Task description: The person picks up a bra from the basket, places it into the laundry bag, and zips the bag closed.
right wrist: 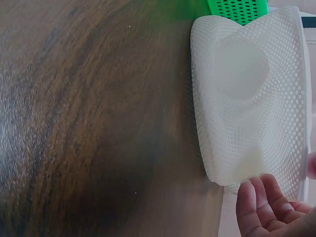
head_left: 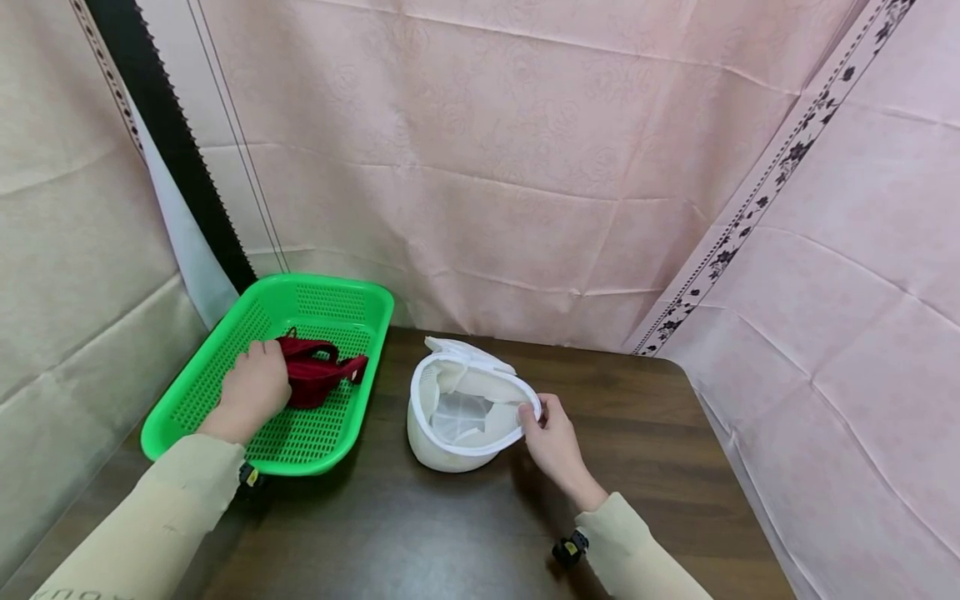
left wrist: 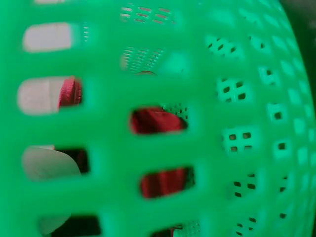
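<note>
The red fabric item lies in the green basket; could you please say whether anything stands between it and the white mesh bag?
Only the right wall of the green basket visibly stands between the red fabric item and the white mesh bag.

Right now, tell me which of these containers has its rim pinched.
The white mesh bag, right of the green basket: the right hand pinches its rim; the left hand is inside the basket, at red cloth.

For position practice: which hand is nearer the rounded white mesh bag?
Right hand: it grips the bag's rim; the left hand is farther left, at the green plastic basket.
</note>
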Motion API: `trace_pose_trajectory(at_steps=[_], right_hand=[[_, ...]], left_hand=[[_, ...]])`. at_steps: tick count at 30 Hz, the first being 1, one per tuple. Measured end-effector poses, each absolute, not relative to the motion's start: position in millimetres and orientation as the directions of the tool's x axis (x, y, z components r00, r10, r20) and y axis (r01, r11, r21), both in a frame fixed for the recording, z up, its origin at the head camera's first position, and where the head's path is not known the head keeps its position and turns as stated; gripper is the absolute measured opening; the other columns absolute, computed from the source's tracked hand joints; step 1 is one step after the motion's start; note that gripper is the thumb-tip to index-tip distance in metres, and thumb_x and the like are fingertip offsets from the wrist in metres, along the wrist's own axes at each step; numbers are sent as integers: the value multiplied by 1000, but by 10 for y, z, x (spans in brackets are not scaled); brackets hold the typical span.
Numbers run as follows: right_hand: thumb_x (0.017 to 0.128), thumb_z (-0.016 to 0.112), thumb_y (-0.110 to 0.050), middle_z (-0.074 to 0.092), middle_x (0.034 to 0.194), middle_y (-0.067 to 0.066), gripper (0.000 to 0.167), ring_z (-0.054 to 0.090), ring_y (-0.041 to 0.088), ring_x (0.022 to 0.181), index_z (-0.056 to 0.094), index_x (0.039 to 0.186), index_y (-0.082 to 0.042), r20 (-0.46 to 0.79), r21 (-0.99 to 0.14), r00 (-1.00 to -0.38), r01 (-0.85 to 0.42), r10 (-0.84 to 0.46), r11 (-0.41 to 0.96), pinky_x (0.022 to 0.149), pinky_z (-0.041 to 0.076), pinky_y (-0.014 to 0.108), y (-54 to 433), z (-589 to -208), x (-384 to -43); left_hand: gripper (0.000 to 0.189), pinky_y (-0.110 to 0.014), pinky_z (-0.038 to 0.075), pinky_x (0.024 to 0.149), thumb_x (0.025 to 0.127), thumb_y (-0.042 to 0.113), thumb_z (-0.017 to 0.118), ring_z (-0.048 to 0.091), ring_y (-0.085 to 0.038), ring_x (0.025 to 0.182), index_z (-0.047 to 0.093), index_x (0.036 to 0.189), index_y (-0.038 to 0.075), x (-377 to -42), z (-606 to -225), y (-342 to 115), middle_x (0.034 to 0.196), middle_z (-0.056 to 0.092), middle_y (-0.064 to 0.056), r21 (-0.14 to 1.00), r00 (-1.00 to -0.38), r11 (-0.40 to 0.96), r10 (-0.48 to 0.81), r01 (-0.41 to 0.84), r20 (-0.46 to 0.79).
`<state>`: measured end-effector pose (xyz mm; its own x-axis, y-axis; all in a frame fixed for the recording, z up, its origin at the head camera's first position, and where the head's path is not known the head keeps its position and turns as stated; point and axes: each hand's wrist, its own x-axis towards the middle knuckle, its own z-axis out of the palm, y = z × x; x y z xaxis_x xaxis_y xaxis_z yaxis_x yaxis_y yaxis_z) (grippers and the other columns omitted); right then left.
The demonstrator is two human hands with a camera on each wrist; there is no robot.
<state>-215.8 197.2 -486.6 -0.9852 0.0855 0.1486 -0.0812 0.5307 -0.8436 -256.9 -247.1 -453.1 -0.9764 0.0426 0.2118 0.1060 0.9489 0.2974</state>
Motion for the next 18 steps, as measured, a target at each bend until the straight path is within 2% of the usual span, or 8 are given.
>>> trace_pose_trajectory(at_steps=[3,8,12,18], right_hand=[[97,59,-29,58,90,8,27,55,20,73,55,115,-9,146,-845,-986,-80,84,529,63,48,32,1967,-4867,-2156],[97,59,-29,58,90,8,27,55,19,72,55,115,-9,146,-846,-986,-81,83,528,63,48,32,1964,-4874,-2161],[97,59,-29,58,88,8,27,56,20,70,55,115,-9,145,-849,-986,-81,82,523,62,49,33,1958,-4867,-2156],[97,59,-28,58,87,8,26,56,20,69,55,114,-9,155,-845,-985,-91,80,527,61,49,33,1960,-4863,-2150]], left_hand=[[33,-54,45,53,85,-2,52,49,-51,77,39,108,-22,-2565,-4512,-2482,93,43,-37,340,-973,935,23,103,232],[25,-45,43,49,83,-3,49,52,-43,72,42,104,-15,-2579,-4465,-2503,91,48,-31,422,-967,903,-24,88,253],[35,-39,42,47,82,-2,47,53,-35,67,40,114,-14,-2577,-4419,-2513,92,51,-28,490,-970,868,-51,74,238],[41,-35,39,42,85,2,41,48,-26,53,33,122,-13,-2532,-4318,-2514,81,55,-23,598,-981,800,-69,56,184]])
